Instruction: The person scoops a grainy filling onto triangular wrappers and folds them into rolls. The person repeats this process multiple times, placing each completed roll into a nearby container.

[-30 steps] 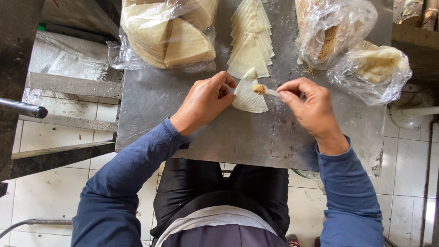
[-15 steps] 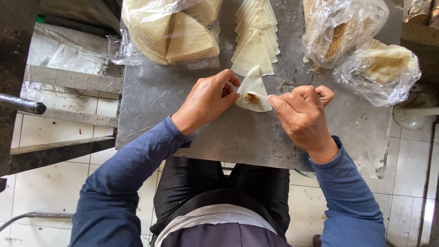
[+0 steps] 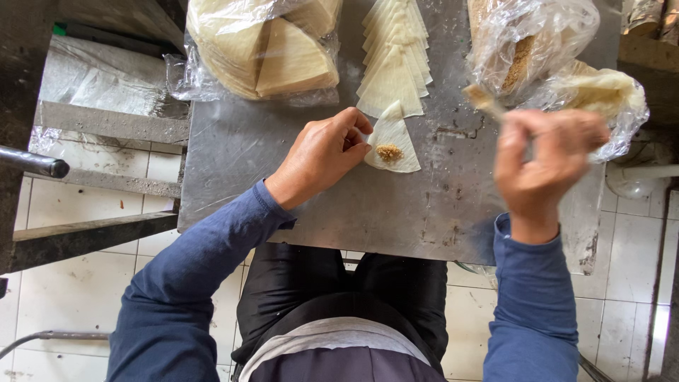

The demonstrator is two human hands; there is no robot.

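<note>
Swung away from the wrapper, the right hand point(image 3: 548, 166) was seen lifted out toward three o'clock, blurred, with its grip closed on a small stick point(image 3: 485, 100) whose tip pointed at the clear bag of filling point(image 3: 527, 42). Left behind on the metal table point(image 3: 283, 184) was the folded wrapper point(image 3: 392, 141), laid flat with a brown dab of filling point(image 3: 387, 152) at its middle. Its nine o'clock edge was pinched by the left hand point(image 3: 322, 155), the fingers curled shut on the pastry. Just at twelve o'clock of it, a fanned row of cut wrappers point(image 3: 394, 60) was laid out. At ten o'clock a bagged stack of sheets point(image 3: 262, 46) was seen, and at two o'clock a second bag point(image 3: 601, 95).
</note>
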